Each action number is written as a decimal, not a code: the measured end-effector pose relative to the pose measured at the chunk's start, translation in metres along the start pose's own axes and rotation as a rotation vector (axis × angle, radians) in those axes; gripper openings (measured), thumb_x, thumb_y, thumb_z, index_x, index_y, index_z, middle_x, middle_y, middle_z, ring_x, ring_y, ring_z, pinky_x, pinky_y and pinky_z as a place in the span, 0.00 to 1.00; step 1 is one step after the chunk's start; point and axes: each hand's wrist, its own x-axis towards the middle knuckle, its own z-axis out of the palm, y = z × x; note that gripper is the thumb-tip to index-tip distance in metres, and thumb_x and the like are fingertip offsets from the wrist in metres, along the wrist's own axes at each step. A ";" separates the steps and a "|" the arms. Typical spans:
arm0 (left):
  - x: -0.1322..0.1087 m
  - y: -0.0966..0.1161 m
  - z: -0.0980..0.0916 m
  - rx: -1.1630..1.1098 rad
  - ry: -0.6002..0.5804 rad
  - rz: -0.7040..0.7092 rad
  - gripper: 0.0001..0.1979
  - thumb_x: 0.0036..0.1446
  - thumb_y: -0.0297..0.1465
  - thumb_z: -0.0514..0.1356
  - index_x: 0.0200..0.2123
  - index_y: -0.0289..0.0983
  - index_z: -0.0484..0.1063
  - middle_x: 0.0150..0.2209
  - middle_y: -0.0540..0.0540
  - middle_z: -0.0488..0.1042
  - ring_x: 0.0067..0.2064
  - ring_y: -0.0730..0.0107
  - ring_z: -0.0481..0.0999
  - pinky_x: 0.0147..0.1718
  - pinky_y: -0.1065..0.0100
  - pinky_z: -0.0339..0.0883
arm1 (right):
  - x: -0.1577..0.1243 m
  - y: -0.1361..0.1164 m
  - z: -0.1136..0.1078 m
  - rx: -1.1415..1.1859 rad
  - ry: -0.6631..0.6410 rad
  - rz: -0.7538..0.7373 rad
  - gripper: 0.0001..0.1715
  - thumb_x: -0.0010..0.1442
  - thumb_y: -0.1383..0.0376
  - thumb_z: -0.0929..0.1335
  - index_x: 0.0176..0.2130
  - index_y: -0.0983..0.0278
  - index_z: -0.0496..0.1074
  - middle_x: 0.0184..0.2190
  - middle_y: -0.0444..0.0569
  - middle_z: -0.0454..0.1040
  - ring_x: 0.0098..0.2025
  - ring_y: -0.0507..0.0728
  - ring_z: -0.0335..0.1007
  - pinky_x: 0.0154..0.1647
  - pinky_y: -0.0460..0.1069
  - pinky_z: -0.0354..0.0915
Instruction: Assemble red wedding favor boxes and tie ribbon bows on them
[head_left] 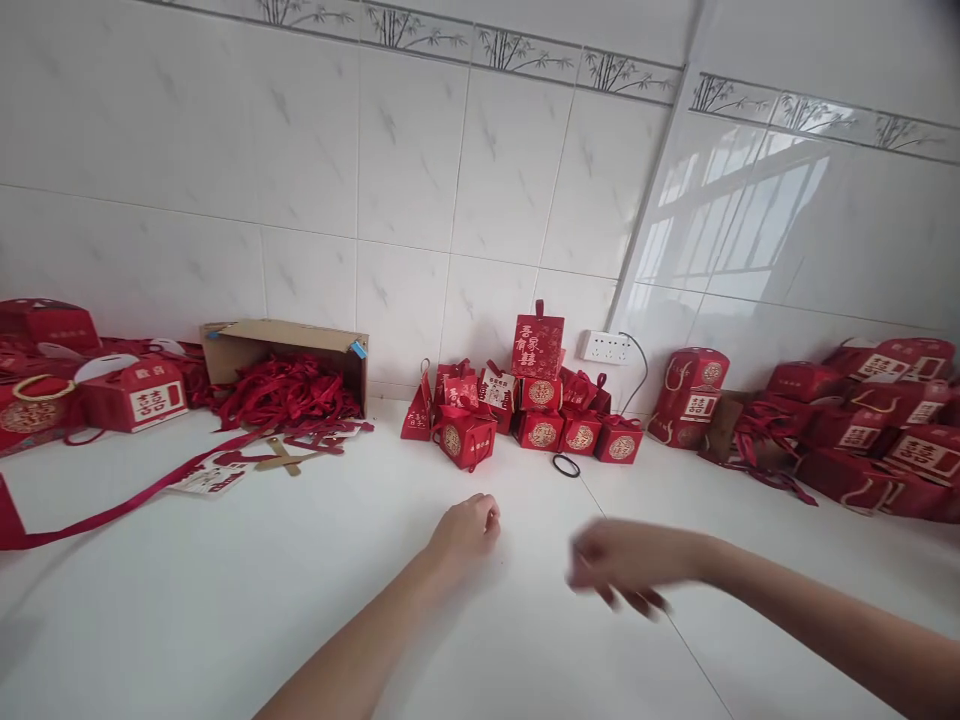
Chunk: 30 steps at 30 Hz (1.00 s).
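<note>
My left hand (pixel 466 528) rests on the white counter (pixel 225 600) with its fingers curled into a loose fist; nothing shows in it. My right hand (pixel 622 570) hovers just to its right, blurred by motion, fingers pointing down and left; I cannot make out whether it holds anything. A cluster of small red gift boxes (pixel 540 420) with gold emblems stands against the tiled wall beyond both hands, the nearest one (pixel 466 438) set forward. A black hair band (pixel 566 465) lies on the counter in front of the cluster.
A cardboard box (pixel 285 350) lies on its side spilling red ribbons (pixel 289 395). One long ribbon (pixel 127 505) trails left. Larger red handled boxes (pixel 135 395) stand at far left, and more (pixel 877 420) are piled at right. A wall socket (pixel 606 347) sits in the corner.
</note>
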 end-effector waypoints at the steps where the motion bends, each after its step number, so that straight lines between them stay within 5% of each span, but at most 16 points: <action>1: 0.000 0.000 0.001 0.003 0.000 0.004 0.10 0.54 0.24 0.48 0.32 0.39 0.68 0.35 0.48 0.75 0.34 0.69 0.73 0.31 0.70 0.60 | 0.019 -0.011 0.000 -0.001 0.007 -0.002 0.20 0.57 0.57 0.68 0.46 0.66 0.68 0.38 0.50 0.73 0.32 0.55 0.73 0.31 0.51 0.71; 3: 0.001 -0.001 0.002 0.014 -0.006 0.023 0.09 0.54 0.25 0.49 0.32 0.39 0.68 0.34 0.49 0.75 0.32 0.69 0.73 0.30 0.70 0.60 | 0.066 -0.035 0.002 0.025 0.127 -0.013 0.31 0.51 0.54 0.70 0.51 0.64 0.64 0.41 0.53 0.72 0.34 0.57 0.74 0.31 0.52 0.72; 4: 0.001 -0.002 0.003 0.020 -0.009 0.034 0.09 0.53 0.25 0.49 0.31 0.39 0.68 0.33 0.49 0.75 0.31 0.70 0.72 0.29 0.70 0.60 | 0.092 -0.047 0.004 0.051 0.308 -0.018 0.39 0.46 0.53 0.73 0.53 0.64 0.62 0.48 0.57 0.68 0.41 0.61 0.73 0.37 0.54 0.71; 6: 0.001 -0.003 0.005 0.033 -0.003 0.057 0.08 0.53 0.24 0.50 0.31 0.39 0.68 0.32 0.49 0.74 0.29 0.70 0.71 0.29 0.70 0.60 | 0.140 -0.067 0.008 0.068 0.468 0.001 0.55 0.42 0.53 0.74 0.60 0.68 0.49 0.59 0.68 0.52 0.59 0.71 0.57 0.53 0.60 0.63; 8: 0.002 -0.005 0.005 0.039 0.023 0.078 0.08 0.52 0.24 0.50 0.30 0.38 0.68 0.32 0.49 0.74 0.28 0.70 0.71 0.30 0.69 0.61 | 0.175 -0.076 0.012 0.109 0.542 0.016 0.61 0.42 0.54 0.73 0.63 0.70 0.40 0.61 0.71 0.44 0.64 0.74 0.45 0.57 0.63 0.56; 10: 0.003 -0.007 0.003 0.041 0.060 0.098 0.08 0.53 0.24 0.50 0.31 0.38 0.67 0.32 0.47 0.74 0.32 0.68 0.71 0.35 0.67 0.63 | 0.194 -0.076 0.013 0.163 0.568 0.001 0.61 0.44 0.55 0.72 0.63 0.71 0.37 0.60 0.72 0.47 0.63 0.73 0.49 0.56 0.62 0.56; 12: 0.004 -0.009 -0.003 0.002 0.172 0.131 0.09 0.55 0.25 0.48 0.32 0.39 0.67 0.33 0.46 0.73 0.38 0.65 0.71 0.42 0.64 0.63 | 0.196 -0.068 0.012 0.204 0.582 -0.054 0.58 0.45 0.57 0.71 0.62 0.70 0.38 0.57 0.68 0.52 0.61 0.69 0.54 0.56 0.60 0.57; 15: 0.008 -0.017 -0.016 -0.226 0.598 0.123 0.08 0.57 0.30 0.48 0.33 0.39 0.65 0.36 0.43 0.71 0.44 0.62 0.68 0.48 0.60 0.60 | 0.174 -0.047 0.012 0.232 0.616 -0.194 0.56 0.44 0.62 0.71 0.62 0.66 0.39 0.57 0.61 0.54 0.63 0.64 0.50 0.61 0.56 0.54; 17: 0.012 -0.025 -0.026 -0.461 0.878 -0.034 0.06 0.57 0.33 0.49 0.35 0.40 0.63 0.40 0.43 0.69 0.47 0.61 0.66 0.50 0.59 0.60 | 0.150 -0.031 0.014 0.265 0.619 -0.358 0.56 0.43 0.64 0.71 0.63 0.64 0.40 0.58 0.59 0.53 0.63 0.64 0.49 0.61 0.58 0.53; 19: 0.017 -0.033 -0.031 -0.618 0.965 -0.218 0.06 0.57 0.34 0.48 0.38 0.40 0.60 0.44 0.42 0.67 0.50 0.61 0.65 0.50 0.59 0.60 | 0.126 -0.015 0.020 0.282 0.590 -0.533 0.58 0.41 0.65 0.71 0.63 0.62 0.41 0.59 0.59 0.51 0.62 0.66 0.51 0.61 0.61 0.53; 21: 0.021 -0.036 -0.031 -0.685 0.899 -0.277 0.08 0.57 0.35 0.48 0.40 0.40 0.59 0.47 0.42 0.66 0.52 0.62 0.65 0.50 0.60 0.61 | 0.108 -0.002 0.029 0.277 0.531 -0.622 0.60 0.40 0.66 0.72 0.64 0.62 0.39 0.61 0.60 0.51 0.61 0.68 0.52 0.60 0.63 0.53; 25: 0.022 -0.024 -0.017 -0.768 0.591 -0.184 0.16 0.55 0.40 0.53 0.45 0.39 0.60 0.49 0.42 0.68 0.52 0.63 0.69 0.48 0.64 0.65 | 0.098 0.013 0.049 0.369 0.428 -0.693 0.62 0.42 0.69 0.68 0.66 0.62 0.32 0.65 0.59 0.45 0.64 0.67 0.48 0.61 0.62 0.52; 28: 0.020 -0.014 -0.011 -0.897 0.399 -0.185 0.24 0.53 0.41 0.56 0.50 0.40 0.54 0.50 0.41 0.68 0.50 0.64 0.71 0.47 0.63 0.67 | 0.102 0.017 0.061 0.540 0.409 -0.774 0.58 0.42 0.69 0.65 0.65 0.60 0.35 0.66 0.55 0.44 0.67 0.63 0.41 0.63 0.60 0.48; 30: 0.018 -0.013 -0.011 -0.939 0.353 -0.200 0.27 0.51 0.41 0.57 0.51 0.41 0.50 0.50 0.41 0.66 0.50 0.63 0.71 0.49 0.62 0.66 | 0.103 0.019 0.066 0.730 0.406 -0.783 0.51 0.47 0.65 0.64 0.65 0.59 0.39 0.64 0.54 0.49 0.66 0.62 0.45 0.63 0.60 0.50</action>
